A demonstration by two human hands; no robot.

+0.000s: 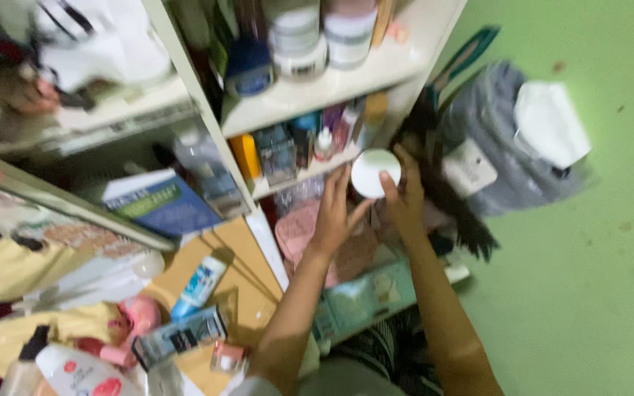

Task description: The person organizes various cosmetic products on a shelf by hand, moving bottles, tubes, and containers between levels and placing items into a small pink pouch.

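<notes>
A small round white jar (374, 172) is held up in front of a white shelf unit (346, 81). My right hand (406, 199) grips its right side, thumb on the lid's lower edge. My left hand (334, 213) is at its left, fingers spread upward, the thumb touching the jar's lower rim. The frame is blurred by motion. Behind the jar, the lower shelf (299, 176) carries several small bottles.
The upper shelf bears white jars (299, 44) and a blue tub (249, 67). A pink pouch (299, 235) lies under my hands. Cardboard (236, 271) with a blue-white tube (199, 286) and bottles lies at left. Grey clothing (500, 139) hangs on the green wall.
</notes>
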